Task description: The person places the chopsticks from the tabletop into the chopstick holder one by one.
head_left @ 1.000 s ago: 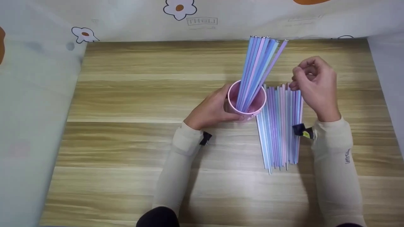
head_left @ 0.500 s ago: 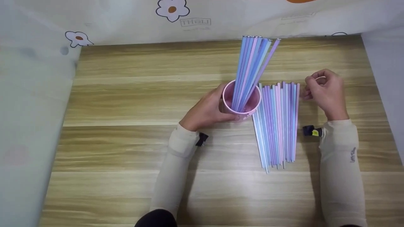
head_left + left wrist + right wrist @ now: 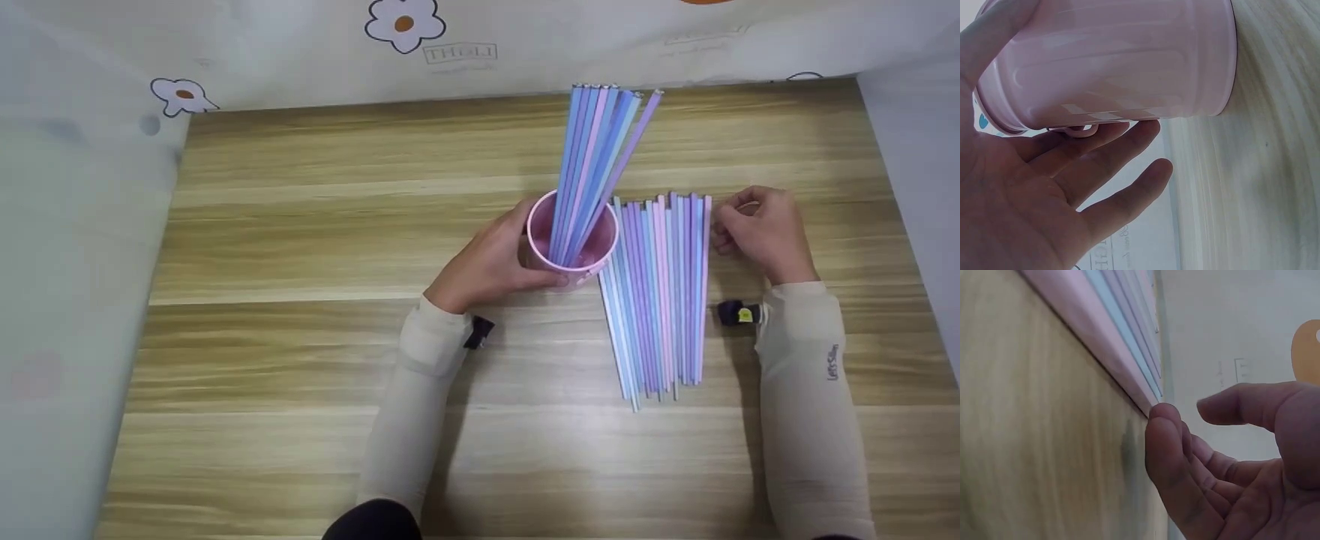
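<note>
In the head view my left hand (image 3: 487, 259) grips a pink cup (image 3: 534, 232) around its side, thumb in front. The left wrist view shows the cup's ribbed wall (image 3: 1106, 62) with fingertips against it and a small ring at its side. A bundle of pastel paper straws (image 3: 589, 165) leans in the cup, one purple straw (image 3: 637, 142) spread off to the right. My right hand (image 3: 769, 229), fingers bent and holding nothing, is beside the outermost pink straw (image 3: 705, 292). In the right wrist view the thumb stands apart from the fingertips, which are right at that straw's end (image 3: 1148, 405).
More straws in blue, purple and pink (image 3: 652, 300) lie side by side on the wooden table (image 3: 300, 225), right of the cup. A white sheet with flower prints (image 3: 285, 52) hangs along the back edge. Pale walls flank both sides.
My right hand has moved from above the right-hand straws out to the right, then down and slightly back toward their edge. The left hand keeps holding the cup; the view shifted a little.
</note>
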Tool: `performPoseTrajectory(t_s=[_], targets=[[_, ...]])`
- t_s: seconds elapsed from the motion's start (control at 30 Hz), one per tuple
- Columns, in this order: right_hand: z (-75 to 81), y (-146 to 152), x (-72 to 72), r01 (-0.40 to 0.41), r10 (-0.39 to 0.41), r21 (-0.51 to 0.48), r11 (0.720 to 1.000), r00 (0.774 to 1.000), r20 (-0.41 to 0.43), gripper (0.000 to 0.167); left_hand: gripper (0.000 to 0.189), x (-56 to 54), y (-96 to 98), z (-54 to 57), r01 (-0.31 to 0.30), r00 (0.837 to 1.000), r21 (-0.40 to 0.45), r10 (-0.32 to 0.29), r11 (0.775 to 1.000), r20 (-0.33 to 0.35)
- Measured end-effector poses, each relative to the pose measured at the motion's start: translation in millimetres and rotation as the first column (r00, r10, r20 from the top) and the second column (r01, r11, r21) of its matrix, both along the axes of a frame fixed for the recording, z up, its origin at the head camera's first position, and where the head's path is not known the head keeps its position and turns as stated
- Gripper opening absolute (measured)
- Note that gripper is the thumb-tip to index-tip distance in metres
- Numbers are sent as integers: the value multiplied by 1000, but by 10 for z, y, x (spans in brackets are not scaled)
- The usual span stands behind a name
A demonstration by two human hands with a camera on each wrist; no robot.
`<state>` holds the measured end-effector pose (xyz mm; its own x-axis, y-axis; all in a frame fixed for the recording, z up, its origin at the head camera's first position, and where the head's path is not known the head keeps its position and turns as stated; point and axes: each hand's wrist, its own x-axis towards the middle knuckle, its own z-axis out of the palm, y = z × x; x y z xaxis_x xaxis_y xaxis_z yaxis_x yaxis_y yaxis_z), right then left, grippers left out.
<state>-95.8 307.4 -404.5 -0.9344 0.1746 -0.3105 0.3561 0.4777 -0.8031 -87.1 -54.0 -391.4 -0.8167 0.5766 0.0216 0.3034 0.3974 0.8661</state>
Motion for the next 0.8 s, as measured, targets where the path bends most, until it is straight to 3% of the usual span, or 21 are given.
performPoseTrajectory(t_s=[0.33, 0.6, 0.8], targets=[[-8, -35, 18, -92, 89, 151, 984, 996, 26, 27, 98, -1, -6, 1, 2, 1000, 2, -2, 1000, 5], [6, -97, 37, -129, 135, 354, 926, 991, 6, 28, 99, 2, 2, 7, -4, 1000, -3, 4, 1000, 11], [2, -176, 49, -102, 112, 417, 903, 994, 2, 31, 100, -3, 1, 7, -1, 1000, 3, 1, 1000, 8]])
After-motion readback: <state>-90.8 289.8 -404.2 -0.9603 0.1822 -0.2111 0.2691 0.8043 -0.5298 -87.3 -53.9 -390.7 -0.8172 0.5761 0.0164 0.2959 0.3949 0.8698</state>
